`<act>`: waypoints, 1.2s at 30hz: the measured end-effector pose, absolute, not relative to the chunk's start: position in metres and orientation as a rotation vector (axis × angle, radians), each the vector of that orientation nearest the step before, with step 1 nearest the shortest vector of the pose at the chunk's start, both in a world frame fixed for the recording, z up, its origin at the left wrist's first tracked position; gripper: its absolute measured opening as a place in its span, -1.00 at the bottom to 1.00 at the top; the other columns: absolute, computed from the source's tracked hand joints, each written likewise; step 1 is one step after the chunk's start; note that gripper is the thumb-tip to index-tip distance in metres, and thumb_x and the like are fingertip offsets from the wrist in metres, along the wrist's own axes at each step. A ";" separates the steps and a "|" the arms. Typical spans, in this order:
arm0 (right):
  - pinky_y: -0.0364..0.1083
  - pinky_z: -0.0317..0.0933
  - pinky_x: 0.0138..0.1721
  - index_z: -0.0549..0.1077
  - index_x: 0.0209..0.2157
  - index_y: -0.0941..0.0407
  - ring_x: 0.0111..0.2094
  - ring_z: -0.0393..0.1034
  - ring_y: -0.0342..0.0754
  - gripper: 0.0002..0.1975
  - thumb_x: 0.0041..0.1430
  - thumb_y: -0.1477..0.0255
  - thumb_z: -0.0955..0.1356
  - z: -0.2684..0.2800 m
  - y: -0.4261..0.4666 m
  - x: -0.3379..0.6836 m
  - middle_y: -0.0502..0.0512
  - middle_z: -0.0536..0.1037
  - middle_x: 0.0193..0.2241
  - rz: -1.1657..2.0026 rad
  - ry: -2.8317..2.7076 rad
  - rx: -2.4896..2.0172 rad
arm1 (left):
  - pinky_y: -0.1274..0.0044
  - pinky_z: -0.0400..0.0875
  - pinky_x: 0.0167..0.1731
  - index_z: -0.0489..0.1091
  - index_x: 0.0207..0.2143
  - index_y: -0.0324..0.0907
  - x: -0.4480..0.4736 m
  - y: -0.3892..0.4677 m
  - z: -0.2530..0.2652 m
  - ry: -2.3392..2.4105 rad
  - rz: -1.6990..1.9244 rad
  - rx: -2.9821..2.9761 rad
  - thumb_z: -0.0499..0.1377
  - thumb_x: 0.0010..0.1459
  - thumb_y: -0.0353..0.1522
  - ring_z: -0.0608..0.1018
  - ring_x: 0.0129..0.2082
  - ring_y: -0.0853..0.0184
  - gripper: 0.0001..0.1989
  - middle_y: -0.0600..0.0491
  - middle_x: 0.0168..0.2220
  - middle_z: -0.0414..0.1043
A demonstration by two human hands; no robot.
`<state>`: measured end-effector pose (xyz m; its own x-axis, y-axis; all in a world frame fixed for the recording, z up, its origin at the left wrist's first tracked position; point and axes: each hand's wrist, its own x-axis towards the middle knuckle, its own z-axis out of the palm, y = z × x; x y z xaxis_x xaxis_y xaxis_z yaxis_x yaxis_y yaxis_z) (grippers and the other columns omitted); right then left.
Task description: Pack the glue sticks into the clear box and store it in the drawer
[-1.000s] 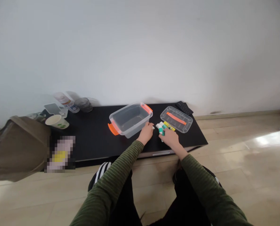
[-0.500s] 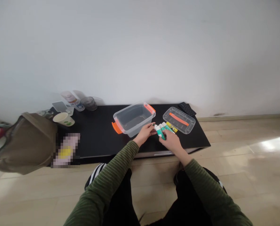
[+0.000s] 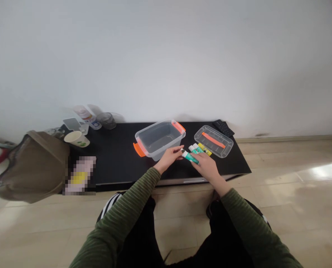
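A green-and-white glue stick [image 3: 190,157] lies slantwise between my hands, its white end toward the left. My left hand [image 3: 170,158] is closed, fingertips pinching at that white end. Around the green end, my right hand [image 3: 206,166] is closed and partly hides the stick. More green-and-white glue sticks [image 3: 195,147] lie side by side just beyond my right fingers. Next to them is a yellow packet or stick [image 3: 205,149], its kind unclear. An open clear plastic box [image 3: 157,154] with orange clasps stands beyond my left hand.
The box's clear lid [image 3: 224,152] with an orange handle lies at right on the black table [image 3: 112,163], near a dark remote-like object [image 3: 223,128]. At left are a paper cup [image 3: 77,139], a spray can [image 3: 88,118], a dark glass [image 3: 106,121] and a brown bag [image 3: 37,167].
The held glue stick has swung flatter and apart from the others, which now show separately on the table. My right hand has shifted slightly right; the left stays at the white end.
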<state>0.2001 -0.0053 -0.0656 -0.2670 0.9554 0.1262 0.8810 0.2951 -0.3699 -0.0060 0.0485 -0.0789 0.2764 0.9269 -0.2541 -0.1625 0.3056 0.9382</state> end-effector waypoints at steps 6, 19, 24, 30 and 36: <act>-0.03 0.25 0.10 0.42 0.22 0.01 0.10 0.35 0.06 -0.58 0.39 0.30 0.23 -0.062 -0.006 0.195 0.15 0.54 0.05 0.348 -2.258 -1.644 | 0.36 0.54 0.01 0.52 0.08 -0.23 -0.006 0.044 -0.079 0.998 0.953 0.974 0.38 0.10 -0.34 0.59 -0.20 0.37 -0.53 -0.01 -0.13 0.57; -0.03 0.27 0.04 0.52 0.12 0.03 0.00 0.43 0.06 -0.60 0.27 0.37 0.33 -0.070 -0.007 0.196 0.15 0.60 -0.06 0.535 -2.143 -1.634 | 0.33 0.50 0.04 0.57 -0.01 -0.25 -0.002 0.043 -0.086 0.954 0.967 0.900 0.48 -0.05 -0.26 0.59 -0.22 0.35 -0.47 0.00 -0.21 0.59; -0.06 0.35 -0.19 0.56 0.07 0.03 -0.28 0.48 -0.02 -0.60 0.24 0.25 0.35 -0.073 -0.004 0.198 0.04 0.65 -0.26 0.974 -1.907 -1.522 | 0.35 0.49 0.02 0.58 -0.02 -0.25 -0.002 0.042 -0.084 0.929 0.966 0.947 0.48 -0.07 -0.21 0.59 -0.21 0.32 -0.45 -0.03 -0.17 0.60; -0.06 0.37 -0.17 0.55 0.04 0.13 -0.25 0.52 -0.01 -0.60 0.20 0.28 0.37 -0.081 0.006 0.190 0.12 0.66 -0.21 1.095 -1.797 -1.454 | 0.35 0.49 -0.03 0.54 0.02 -0.23 -0.002 0.045 -0.088 0.982 1.016 1.083 0.42 0.01 -0.28 0.59 -0.21 0.28 -0.50 -0.04 -0.18 0.59; -0.07 0.26 -0.04 0.51 0.00 0.14 -0.02 0.46 0.07 -0.71 0.28 0.38 0.33 -0.076 0.015 0.174 0.22 0.60 -0.06 0.588 -2.190 -1.805 | 0.23 0.45 0.06 0.46 0.05 -0.27 0.000 0.050 -0.103 1.216 0.972 1.155 0.41 -0.04 -0.43 0.60 -0.07 0.14 -0.45 -0.16 -0.04 0.56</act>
<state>0.1738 0.0146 -0.0759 -0.2066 0.9761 -0.0671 0.8785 0.1548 -0.4520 -0.0001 0.0495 -0.1032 0.1228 0.9761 -0.1791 0.0404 0.1754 0.9837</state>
